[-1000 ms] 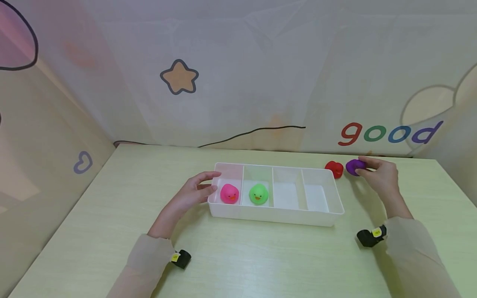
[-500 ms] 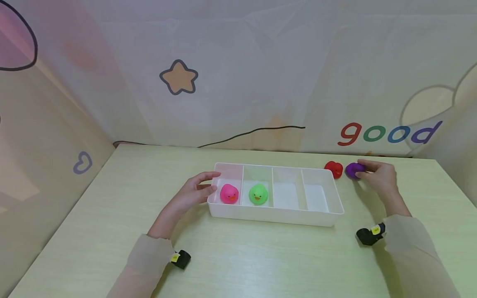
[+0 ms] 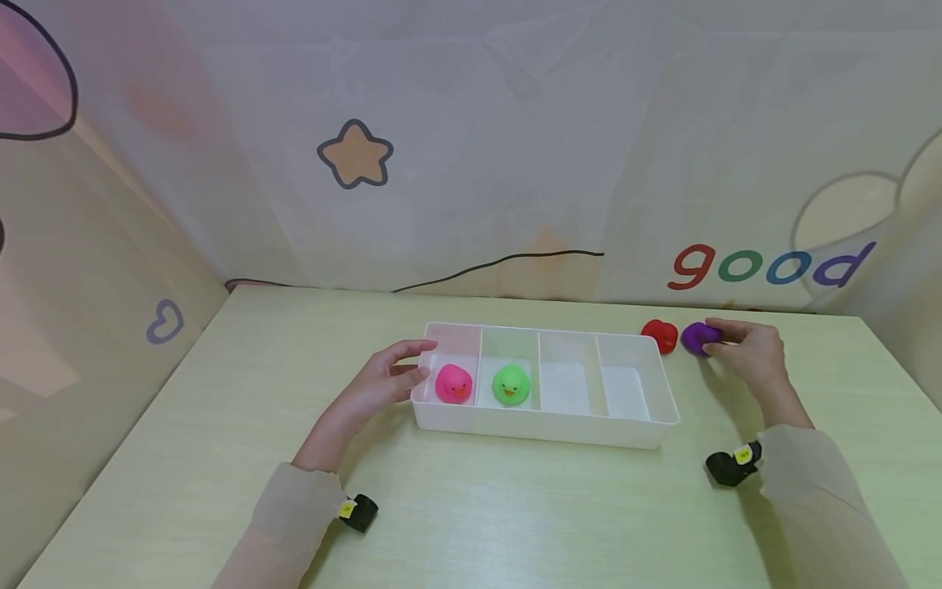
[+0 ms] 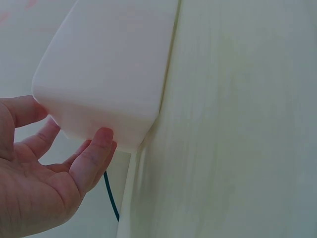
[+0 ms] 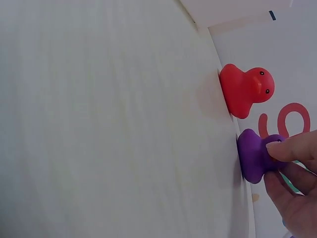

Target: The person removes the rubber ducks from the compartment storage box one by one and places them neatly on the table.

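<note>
A white divided tray (image 3: 545, 427) stands on the table with a pink rubber duck (image 3: 453, 384) in its leftmost compartment. The compartment beside that one holds a green rubber duck (image 3: 511, 384). My left hand (image 3: 386, 376) grips the tray's left end; in the left wrist view its fingers (image 4: 94, 156) lie against the end wall. Beyond the tray's right end, my right hand (image 3: 751, 352) pinches a purple rubber duck (image 5: 251, 156) by its head. That duck's base appears to touch the tabletop. Just left of it sits a red rubber duck (image 5: 242, 89), untouched.
The pale wooden table (image 3: 471, 507) ends at a printed cloth backdrop (image 3: 486, 164) close behind the red and purple ducks. The tray's two right compartments hold nothing. A black wrist camera (image 3: 732, 466) hangs below the right sleeve.
My right hand has come slightly down and toward me with the purple duck, mostly in the first half second. The left hand and the tray have stayed put.
</note>
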Available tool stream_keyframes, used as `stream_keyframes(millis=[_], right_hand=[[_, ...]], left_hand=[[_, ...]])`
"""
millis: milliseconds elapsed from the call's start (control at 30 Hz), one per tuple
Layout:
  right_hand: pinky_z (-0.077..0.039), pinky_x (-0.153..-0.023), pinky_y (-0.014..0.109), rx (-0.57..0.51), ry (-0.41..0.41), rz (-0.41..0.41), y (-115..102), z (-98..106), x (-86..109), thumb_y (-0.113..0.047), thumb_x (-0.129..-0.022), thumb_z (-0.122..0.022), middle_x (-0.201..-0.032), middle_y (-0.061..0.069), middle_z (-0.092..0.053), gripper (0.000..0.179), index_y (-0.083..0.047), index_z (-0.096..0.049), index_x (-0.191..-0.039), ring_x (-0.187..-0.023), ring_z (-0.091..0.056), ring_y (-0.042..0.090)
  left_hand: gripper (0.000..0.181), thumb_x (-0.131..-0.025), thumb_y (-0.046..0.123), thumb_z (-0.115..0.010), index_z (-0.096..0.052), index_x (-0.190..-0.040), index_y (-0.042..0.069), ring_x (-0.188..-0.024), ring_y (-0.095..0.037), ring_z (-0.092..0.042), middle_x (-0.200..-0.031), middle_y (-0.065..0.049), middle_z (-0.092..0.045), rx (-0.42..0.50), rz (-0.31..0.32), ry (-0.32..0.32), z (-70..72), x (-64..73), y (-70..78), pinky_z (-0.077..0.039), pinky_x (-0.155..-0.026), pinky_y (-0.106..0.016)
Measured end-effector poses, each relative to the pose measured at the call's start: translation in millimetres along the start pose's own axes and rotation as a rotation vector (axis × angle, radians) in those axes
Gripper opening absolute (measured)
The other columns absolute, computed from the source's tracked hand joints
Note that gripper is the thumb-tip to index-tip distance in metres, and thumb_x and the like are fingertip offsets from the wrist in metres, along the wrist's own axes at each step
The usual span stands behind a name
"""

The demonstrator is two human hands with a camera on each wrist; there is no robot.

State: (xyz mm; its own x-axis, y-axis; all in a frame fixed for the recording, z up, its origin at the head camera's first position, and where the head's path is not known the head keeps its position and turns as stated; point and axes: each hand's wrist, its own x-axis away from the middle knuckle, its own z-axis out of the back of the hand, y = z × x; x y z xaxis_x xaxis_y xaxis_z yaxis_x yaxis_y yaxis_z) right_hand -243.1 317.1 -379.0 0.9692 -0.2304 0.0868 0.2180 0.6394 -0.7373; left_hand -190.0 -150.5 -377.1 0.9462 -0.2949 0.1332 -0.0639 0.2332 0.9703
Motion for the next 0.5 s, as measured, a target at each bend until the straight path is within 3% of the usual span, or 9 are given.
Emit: stream_keyframes(millis=[233,367,500], right_hand=[[-0.037,-0.097,0.050,0.025,0.005,-0.004,3,0,-2.0,-0.008,-0.089,-0.057,-0.131,0.031,-0.041,0.046,0.001,-0.043,-0.132,-0.121,-0.035,0.046],[-0.048,-0.086,0.034,0.070,0.037,0.018,23,0,-17.7,-0.022,-0.087,-0.061,-0.134,0.027,-0.039,0.054,-0.005,-0.041,-0.135,-0.120,-0.040,0.043],[-0.046,-0.087,0.035,0.067,0.092,0.097,47,-1,-35.2,-0.035,-0.083,-0.065,-0.140,0.020,-0.037,0.063,-0.013,-0.042,-0.137,-0.120,-0.042,0.040]], left_hand=[[0.043,-0.091,0.011,-0.054,-0.045,-0.133,0.013,-0.119,-0.033,-0.044,-0.136,-0.012,-0.038,-0.016,0.030,0.018,-0.1,-3.6,0.7,-0.048,-0.087,-0.042],[0.043,-0.091,0.011,-0.054,-0.045,-0.133,0.013,-0.119,-0.033,-0.043,-0.136,-0.012,-0.038,-0.016,0.027,0.012,0.8,-4.2,0.4,-0.047,-0.088,-0.043],[0.043,-0.091,0.011,-0.054,-0.045,-0.133,0.013,-0.119,-0.033,-0.043,-0.137,-0.013,-0.037,-0.016,0.024,0.015,1.9,-4.7,-0.1,-0.047,-0.088,-0.043]])
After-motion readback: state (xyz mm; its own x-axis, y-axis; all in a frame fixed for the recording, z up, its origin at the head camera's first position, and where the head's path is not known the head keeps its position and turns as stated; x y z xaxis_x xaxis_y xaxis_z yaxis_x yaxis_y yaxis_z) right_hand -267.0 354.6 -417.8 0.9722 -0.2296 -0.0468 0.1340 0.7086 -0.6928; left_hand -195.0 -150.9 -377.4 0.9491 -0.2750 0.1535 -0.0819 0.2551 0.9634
